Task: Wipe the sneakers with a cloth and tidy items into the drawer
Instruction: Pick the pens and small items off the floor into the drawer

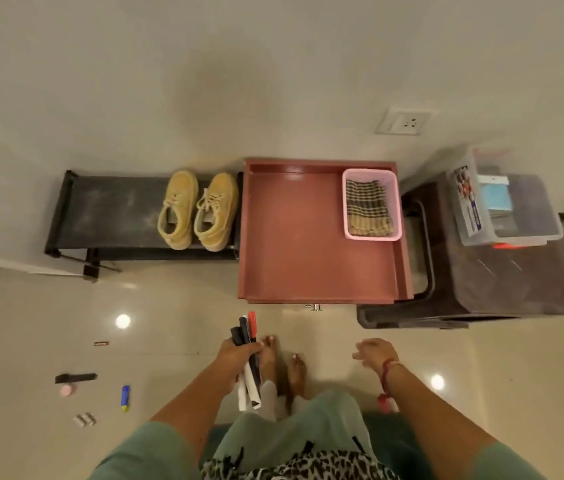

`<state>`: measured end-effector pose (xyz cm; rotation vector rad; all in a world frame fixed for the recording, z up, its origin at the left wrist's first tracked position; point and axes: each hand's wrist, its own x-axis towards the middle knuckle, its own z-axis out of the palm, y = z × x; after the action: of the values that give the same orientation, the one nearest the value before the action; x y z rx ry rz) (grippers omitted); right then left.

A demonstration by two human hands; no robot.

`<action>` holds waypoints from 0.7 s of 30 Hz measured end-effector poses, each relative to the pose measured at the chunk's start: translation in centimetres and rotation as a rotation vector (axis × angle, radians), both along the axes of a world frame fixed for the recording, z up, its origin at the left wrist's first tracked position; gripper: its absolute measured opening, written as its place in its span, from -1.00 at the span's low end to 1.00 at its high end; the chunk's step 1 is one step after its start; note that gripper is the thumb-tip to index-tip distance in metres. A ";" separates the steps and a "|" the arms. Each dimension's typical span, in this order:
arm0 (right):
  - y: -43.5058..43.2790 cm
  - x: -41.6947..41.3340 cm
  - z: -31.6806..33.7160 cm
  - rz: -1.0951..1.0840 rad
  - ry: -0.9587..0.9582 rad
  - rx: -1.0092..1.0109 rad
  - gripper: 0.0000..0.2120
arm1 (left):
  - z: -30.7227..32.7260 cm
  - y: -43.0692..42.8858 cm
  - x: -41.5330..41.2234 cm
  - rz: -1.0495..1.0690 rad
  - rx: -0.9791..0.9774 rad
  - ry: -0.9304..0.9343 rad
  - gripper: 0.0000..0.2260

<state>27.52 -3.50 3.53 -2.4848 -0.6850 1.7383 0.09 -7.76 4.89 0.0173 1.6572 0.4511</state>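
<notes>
A pair of yellow sneakers [197, 211] stands side by side on a low black shoe rack [107, 216] by the wall. To their right a reddish-brown drawer [294, 244] lies pulled open; a pink basket [371, 204] in its back right corner holds a folded checked cloth [367, 207]. My left hand [237, 355] grips a bundle of markers and pens [248, 355], black, white and one red-capped, in front of the drawer. My right hand [374, 351] hangs over the floor with loosely spread fingers and holds nothing.
Small items lie scattered on the glossy floor at left: a battery [101, 343], a black bar-shaped object [75, 377], a pink round thing [66, 389], a blue and yellow tube [125, 397], two small cylinders [84, 419]. A dark stool [502, 285] at right carries a clear plastic box [505, 211].
</notes>
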 end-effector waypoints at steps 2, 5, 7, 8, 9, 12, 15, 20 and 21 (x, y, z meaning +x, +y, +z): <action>1.5 0.0 -2.0 -0.183 0.084 -0.001 -0.70 | -1.6 1.0 0.5 -0.013 0.010 0.017 -0.82; 3.6 -0.8 -5.8 -0.256 0.127 -0.014 -0.71 | -4.5 2.2 1.2 0.017 0.007 0.029 -0.77; 4.4 -1.6 -8.9 -0.203 0.143 -0.055 -0.72 | -6.5 2.7 1.6 0.036 0.013 0.025 -0.79; 4.8 -2.0 -10.4 -0.158 0.149 -0.071 -0.70 | -7.7 2.8 1.9 0.045 0.013 0.026 -0.79; 5.2 -2.4 -12.0 -0.112 0.141 -0.076 -0.66 | -8.7 2.9 2.1 0.050 0.013 0.029 -0.77; 6.8 -3.8 -16.2 -0.178 0.163 -0.039 -0.65 | -11.7 3.1 2.8 0.082 0.016 0.036 -0.80; 6.6 -5.1 -19.5 -0.569 0.392 -0.060 -0.80 | -13.9 3.1 3.3 0.156 0.015 0.033 -0.85; 3.2 -5.1 -22.8 -0.509 0.440 0.051 -0.61 | -15.2 2.0 3.9 0.187 0.025 0.003 -0.89; 3.1 -5.2 -23.0 -0.488 0.408 0.077 -0.70 | -15.3 1.8 3.9 0.190 0.021 0.004 -0.87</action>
<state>22.33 -0.36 -19.50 -1.9279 -0.0974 1.8728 3.98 -5.93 -10.36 -0.1248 1.6653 0.6132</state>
